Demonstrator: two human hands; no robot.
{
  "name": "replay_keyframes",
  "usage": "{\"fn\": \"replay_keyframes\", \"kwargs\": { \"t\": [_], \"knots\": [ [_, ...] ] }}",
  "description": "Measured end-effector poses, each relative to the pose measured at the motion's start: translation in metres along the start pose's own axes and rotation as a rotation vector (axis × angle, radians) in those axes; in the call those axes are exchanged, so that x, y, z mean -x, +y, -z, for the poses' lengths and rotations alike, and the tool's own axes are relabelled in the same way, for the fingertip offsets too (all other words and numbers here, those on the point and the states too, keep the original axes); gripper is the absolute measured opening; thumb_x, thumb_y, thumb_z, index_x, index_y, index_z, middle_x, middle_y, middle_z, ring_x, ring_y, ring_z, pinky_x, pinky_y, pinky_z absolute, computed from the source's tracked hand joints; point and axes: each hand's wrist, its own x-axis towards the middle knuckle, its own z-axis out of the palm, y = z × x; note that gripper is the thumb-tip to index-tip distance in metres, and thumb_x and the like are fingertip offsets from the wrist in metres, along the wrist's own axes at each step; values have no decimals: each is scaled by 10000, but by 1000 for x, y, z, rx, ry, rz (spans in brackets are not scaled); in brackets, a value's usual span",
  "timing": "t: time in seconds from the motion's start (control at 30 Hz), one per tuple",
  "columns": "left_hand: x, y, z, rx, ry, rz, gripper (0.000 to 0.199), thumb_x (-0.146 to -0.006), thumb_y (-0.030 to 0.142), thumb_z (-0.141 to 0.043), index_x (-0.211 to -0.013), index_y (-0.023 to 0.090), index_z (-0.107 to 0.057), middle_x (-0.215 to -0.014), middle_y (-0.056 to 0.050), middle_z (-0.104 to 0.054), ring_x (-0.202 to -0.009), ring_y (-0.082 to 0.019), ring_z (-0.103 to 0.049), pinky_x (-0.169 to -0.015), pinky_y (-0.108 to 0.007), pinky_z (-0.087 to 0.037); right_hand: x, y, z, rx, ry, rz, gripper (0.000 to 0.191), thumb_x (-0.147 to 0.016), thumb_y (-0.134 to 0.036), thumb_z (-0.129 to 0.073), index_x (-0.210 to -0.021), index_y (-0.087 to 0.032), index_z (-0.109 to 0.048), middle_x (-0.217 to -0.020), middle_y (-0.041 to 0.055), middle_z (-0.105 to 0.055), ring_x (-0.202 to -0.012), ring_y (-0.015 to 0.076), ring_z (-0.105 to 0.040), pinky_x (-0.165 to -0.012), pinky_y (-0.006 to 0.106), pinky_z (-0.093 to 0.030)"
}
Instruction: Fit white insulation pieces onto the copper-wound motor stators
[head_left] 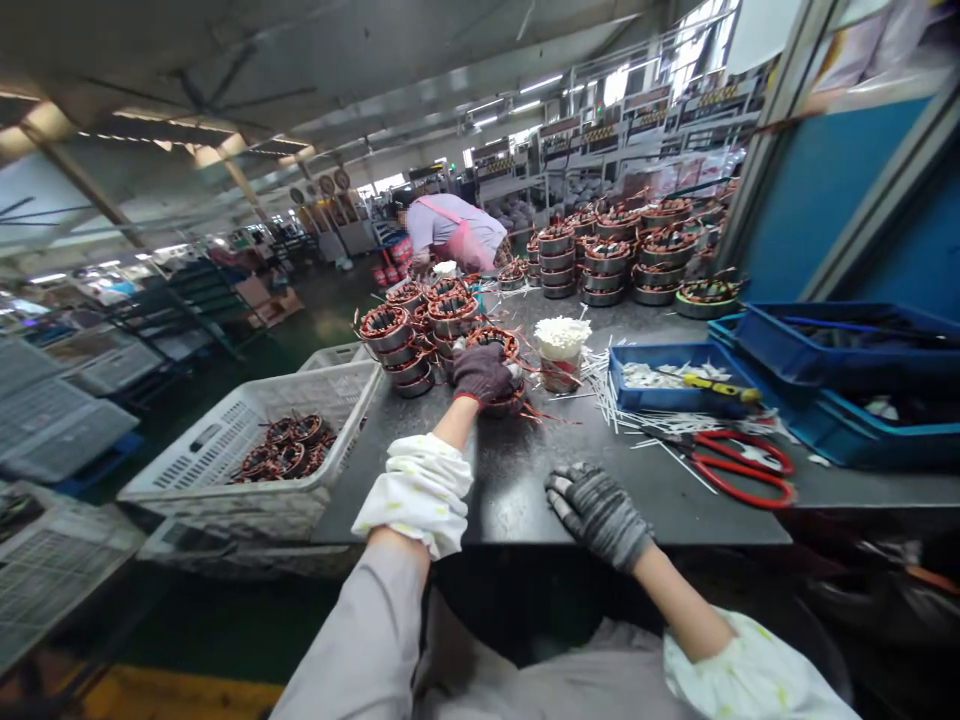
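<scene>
My left hand (482, 374), in a dark glove, is closed on a copper-wound motor stator (504, 340) at the near end of the stacks. Part of that stator is hidden behind the glove. More stators (405, 355) are piled just left of it and behind. My right hand (602, 512), in a grey striped fingerless glove, lies at the table's front edge with its fingers loosely stretched on the dark tabletop (517, 480); nothing shows in it. Red-handled scissors (742, 465) lie to its right.
A tub of white sticks (562, 350) stands beyond my hands, near a blue tray (660, 385) with a yellow-handled tool (720, 388). Blue bins (885, 430) are stacked right. A white crate (247, 480) holds stators at left. A co-worker (457, 230) bends over at the far end.
</scene>
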Motion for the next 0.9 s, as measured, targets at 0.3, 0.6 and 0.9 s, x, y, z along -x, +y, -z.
{"fn": "replay_keyframes", "kwargs": {
  "t": [0.3, 0.6, 0.9],
  "knots": [
    [121, -43, -11, 247, -19, -284, 332, -851, 566, -696, -917, 245, -748, -920, 6, -774, -915, -210, -684, -1207, -490, -280, -12, 12, 8, -6, 436, -209, 379, -984, -313, -563, -1310, -137, -644, -1239, 173, -711, -1119, 282, -638, -985, 446, -522],
    [191, -55, -60, 420, 75, -412, 299, -1009, 345, -551, -1264, 283, -693, -1253, -58, -750, -1271, -228, -640, -1184, -480, -411, -49, 19, 15, 82, 284, -65, 218, -956, -314, -567, -1070, -241, -739, -1275, 84, -705, -1258, 270, -550, -1117, 461, -381],
    [230, -48, -62, 1035, 159, 305, 422, -987, 500, -574, -1303, 235, -661, -1258, -95, -744, -1093, -226, -733, -906, -361, -615, -46, 19, 41, 89, -32, -434, 471, -949, -312, -495, -1377, -149, -604, -1462, 181, -569, -1322, 369, -487, -1124, 570, -373]
  ]
}}
